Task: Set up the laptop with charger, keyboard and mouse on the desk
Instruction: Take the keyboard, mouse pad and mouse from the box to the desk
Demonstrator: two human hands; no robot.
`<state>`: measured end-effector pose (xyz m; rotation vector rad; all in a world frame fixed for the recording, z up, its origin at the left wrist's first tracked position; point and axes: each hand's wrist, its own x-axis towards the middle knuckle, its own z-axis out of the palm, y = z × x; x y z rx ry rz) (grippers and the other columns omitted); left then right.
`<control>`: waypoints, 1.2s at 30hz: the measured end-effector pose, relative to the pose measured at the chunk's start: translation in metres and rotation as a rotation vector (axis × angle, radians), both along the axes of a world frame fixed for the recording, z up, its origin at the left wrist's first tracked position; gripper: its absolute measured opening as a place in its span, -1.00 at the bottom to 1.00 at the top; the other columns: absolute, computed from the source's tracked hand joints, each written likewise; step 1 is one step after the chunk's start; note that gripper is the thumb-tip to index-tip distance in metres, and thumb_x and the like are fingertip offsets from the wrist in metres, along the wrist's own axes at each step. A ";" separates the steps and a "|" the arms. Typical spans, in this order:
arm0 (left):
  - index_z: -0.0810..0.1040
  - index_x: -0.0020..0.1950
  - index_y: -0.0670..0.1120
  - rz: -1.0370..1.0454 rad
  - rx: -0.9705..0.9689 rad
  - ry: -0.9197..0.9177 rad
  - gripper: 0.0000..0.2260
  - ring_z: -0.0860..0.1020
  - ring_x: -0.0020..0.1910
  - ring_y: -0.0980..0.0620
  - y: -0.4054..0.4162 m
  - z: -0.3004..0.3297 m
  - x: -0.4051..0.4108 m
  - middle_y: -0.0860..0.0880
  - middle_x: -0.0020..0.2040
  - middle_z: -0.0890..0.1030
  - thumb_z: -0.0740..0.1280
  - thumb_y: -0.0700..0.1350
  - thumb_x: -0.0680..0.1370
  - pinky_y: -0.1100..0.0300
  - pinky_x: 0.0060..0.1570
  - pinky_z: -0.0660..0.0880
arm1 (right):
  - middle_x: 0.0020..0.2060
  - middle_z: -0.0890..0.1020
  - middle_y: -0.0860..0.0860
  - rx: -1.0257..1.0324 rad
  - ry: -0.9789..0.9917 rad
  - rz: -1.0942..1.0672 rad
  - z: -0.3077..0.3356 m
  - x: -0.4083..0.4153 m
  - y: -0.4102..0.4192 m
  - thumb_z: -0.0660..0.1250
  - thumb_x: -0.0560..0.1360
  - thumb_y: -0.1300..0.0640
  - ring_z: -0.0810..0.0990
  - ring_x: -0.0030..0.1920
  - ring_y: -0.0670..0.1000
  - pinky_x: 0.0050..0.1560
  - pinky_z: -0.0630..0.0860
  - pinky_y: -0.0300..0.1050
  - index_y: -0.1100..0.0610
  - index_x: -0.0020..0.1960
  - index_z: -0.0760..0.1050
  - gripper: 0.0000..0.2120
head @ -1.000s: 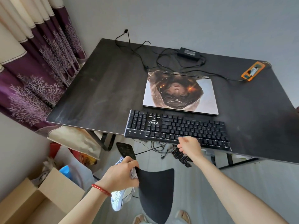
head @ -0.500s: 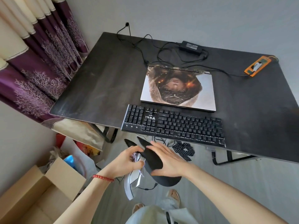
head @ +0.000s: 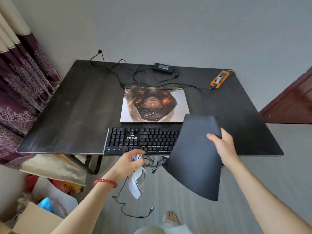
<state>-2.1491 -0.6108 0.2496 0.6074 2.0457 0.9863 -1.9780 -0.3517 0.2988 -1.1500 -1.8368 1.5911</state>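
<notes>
A closed laptop (head: 153, 105) with a printed face on its lid lies mid-desk. Its charger brick (head: 162, 67) and cables sit behind it. A black keyboard (head: 140, 141) lies along the desk's front edge. My right hand (head: 222, 146) grips a black mouse pad (head: 194, 157), held unrolled above the keyboard's right end and hiding it. My left hand (head: 130, 161) grips a crumpled clear plastic bag (head: 135, 183) just below the desk edge. A thin cable with a USB plug (head: 152, 208) dangles under it.
An orange power strip (head: 219, 79) sits at the back right of the dark desk (head: 76, 115). Purple curtains (head: 20, 85) hang at left. A cardboard box (head: 33, 218) and bags stand on the floor at lower left. A wooden door (head: 293, 105) is at right.
My right hand took the mouse pad from my left hand and lifted it up and right over the keyboard's end. The plastic bag stays in my left hand.
</notes>
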 end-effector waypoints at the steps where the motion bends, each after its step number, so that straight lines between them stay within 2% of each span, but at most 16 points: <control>1: 0.52 0.09 0.13 -0.034 -0.020 0.024 -0.79 0.41 -0.32 0.04 0.012 0.001 -0.002 0.01 -0.19 0.53 0.27 -0.09 0.49 0.28 -0.33 0.35 | -0.19 0.64 0.03 -0.072 0.130 -0.123 0.009 0.004 0.014 0.31 0.45 0.30 0.60 -0.18 0.04 -0.17 0.52 -0.11 0.07 -0.16 0.53 -0.86; 3: 0.53 0.10 0.09 -0.088 -0.052 0.052 -0.79 0.42 -0.35 0.03 0.037 0.005 -0.004 0.04 -0.21 0.54 0.28 -0.08 0.49 0.24 -0.31 0.38 | -0.10 0.65 0.00 -0.244 0.398 -0.304 0.022 0.012 0.042 0.30 0.47 0.27 0.62 -0.09 0.03 -0.12 0.55 -0.09 0.04 -0.05 0.55 -0.84; 5: 0.53 0.07 0.07 -0.099 -0.065 0.057 -0.82 0.42 -0.36 0.03 0.055 0.007 -0.008 0.01 -0.25 0.53 0.28 -0.08 0.50 0.23 -0.31 0.39 | 0.10 0.62 0.05 -0.434 0.617 -0.343 0.022 0.012 0.067 0.25 0.53 0.23 0.60 0.08 0.07 0.05 0.53 0.00 0.08 0.21 0.49 -0.73; 7: 0.51 0.03 0.09 -0.101 -0.072 0.077 -0.87 0.43 -0.42 0.07 0.071 0.008 -0.008 0.01 -0.24 0.50 0.27 -0.09 0.51 0.28 -0.37 0.38 | 0.26 0.53 0.09 -0.569 0.684 -0.391 0.013 0.015 0.089 0.22 0.56 0.17 0.52 0.23 0.12 0.20 0.46 0.10 0.13 0.37 0.35 -0.62; 9: 0.51 0.00 0.10 -0.075 -0.073 0.090 -0.88 0.39 -0.49 0.12 0.090 0.007 -0.007 0.03 -0.27 0.45 0.27 -0.10 0.51 0.33 -0.46 0.34 | 0.34 0.43 0.13 -0.644 0.532 -0.492 -0.005 0.018 0.113 0.24 0.56 0.11 0.42 0.33 0.16 0.29 0.39 0.15 0.17 0.40 0.30 -0.57; 13: 0.51 -0.07 0.13 -0.066 -0.118 0.062 -0.87 0.36 -0.50 0.06 0.105 0.002 -0.006 0.04 -0.35 0.42 0.28 -0.12 0.51 0.27 -0.44 0.35 | 0.36 0.36 0.24 -0.696 -0.055 -0.636 -0.055 0.028 0.120 0.19 0.55 0.22 0.39 0.33 0.24 0.31 0.34 0.16 0.29 0.35 0.29 -0.62; 15: 0.52 -0.06 0.12 -0.067 -0.157 0.041 -0.88 0.41 -0.46 0.05 0.114 -0.003 -0.005 0.02 -0.30 0.45 0.29 -0.12 0.51 0.25 -0.40 0.39 | 0.28 0.43 0.27 -0.512 -0.263 -0.703 -0.077 0.031 0.116 0.17 0.52 0.29 0.45 0.24 0.28 0.19 0.41 0.10 0.34 0.29 0.33 -0.64; 17: 0.52 -0.08 0.12 -0.058 -0.174 0.042 -0.88 0.42 -0.46 0.07 0.122 -0.005 -0.005 0.01 -0.26 0.46 0.30 -0.11 0.50 0.27 -0.42 0.39 | 0.23 0.45 0.28 -0.090 -0.396 -0.648 -0.088 0.029 0.119 0.18 0.47 0.33 0.48 0.19 0.29 0.10 0.41 0.07 0.31 0.27 0.37 -0.64; 20: 0.52 -0.07 0.11 -0.040 -0.196 0.091 -0.91 0.41 -0.43 0.11 0.134 -0.008 -0.006 -0.10 -0.07 0.52 0.31 -0.09 0.50 0.29 -0.40 0.35 | 0.23 0.45 0.20 0.631 -0.481 -0.213 -0.088 0.020 0.131 0.26 0.39 0.35 0.45 0.21 0.23 0.09 0.42 0.12 0.21 0.29 0.38 -0.54; 22: 0.51 -0.05 0.11 -0.020 -0.213 0.093 -0.91 0.43 -0.38 0.13 0.140 -0.009 -0.006 -0.17 0.11 0.53 0.30 -0.08 0.50 0.29 -0.37 0.34 | 0.40 0.31 0.11 0.899 -0.645 0.210 -0.087 0.008 0.148 0.28 0.39 0.28 0.30 0.39 0.14 0.28 0.30 0.16 0.11 0.41 0.27 -0.41; 25: 0.49 -0.05 0.15 -0.020 -0.263 0.090 -0.91 0.44 -0.36 0.15 0.148 -0.013 -0.008 -0.17 0.20 0.52 0.29 -0.05 0.50 0.33 -0.39 0.34 | 0.54 -0.09 -0.07 0.878 -0.850 0.708 -0.083 -0.024 0.180 0.20 0.45 0.20 -0.13 0.53 0.03 0.46 -0.06 0.24 -0.03 0.52 -0.09 -0.25; 27: 0.48 -0.06 0.17 -0.014 -0.283 0.079 -0.90 0.42 -0.37 0.16 0.152 -0.014 -0.010 -0.19 0.21 0.53 0.29 -0.05 0.50 0.34 -0.40 0.34 | 0.53 -0.15 -0.08 0.910 -0.882 0.955 -0.085 -0.049 0.190 0.18 0.45 0.20 -0.25 0.52 0.00 0.46 -0.18 0.25 -0.04 0.52 -0.14 -0.23; 28: 0.48 -0.06 0.17 -0.008 -0.290 0.075 -0.90 0.43 -0.36 0.15 0.155 -0.014 -0.011 -0.19 0.21 0.53 0.29 -0.05 0.49 0.35 -0.40 0.34 | 0.54 -0.09 -0.07 0.934 -0.881 1.047 -0.087 -0.061 0.191 0.19 0.45 0.19 -0.24 0.52 -0.01 0.46 -0.21 0.24 -0.01 0.52 -0.09 -0.26; 31: 0.49 -0.04 0.14 -0.001 -0.336 0.072 -0.90 0.52 -0.27 0.04 0.160 -0.015 -0.016 -0.16 0.18 0.54 0.28 -0.03 0.48 0.34 -0.37 0.34 | 0.38 0.35 0.04 1.003 -0.826 1.114 -0.092 -0.084 0.185 0.23 0.46 0.15 0.11 0.49 0.02 0.50 -0.16 0.15 0.14 0.36 0.25 -0.52; 33: 0.49 -0.02 0.11 -0.013 -0.373 0.079 -0.91 0.50 -0.30 0.11 0.165 -0.017 -0.019 -0.07 0.13 0.52 0.27 -0.01 0.48 0.32 -0.38 0.35 | 0.14 0.54 0.04 1.119 -0.794 0.980 -0.090 -0.085 0.187 0.24 0.47 0.16 0.40 0.29 0.06 0.50 -0.06 0.06 0.15 0.19 0.38 -0.71; 36: 0.49 -0.01 0.05 -0.028 -0.445 0.074 -0.87 0.50 -0.23 0.11 0.174 -0.016 -0.024 0.00 0.00 0.52 0.24 0.01 0.48 0.28 -0.33 0.36 | -0.10 0.64 0.04 1.269 -0.832 0.640 -0.075 -0.076 0.207 0.25 0.46 0.19 0.54 0.07 0.08 0.45 0.06 -0.03 0.14 0.08 0.45 -0.81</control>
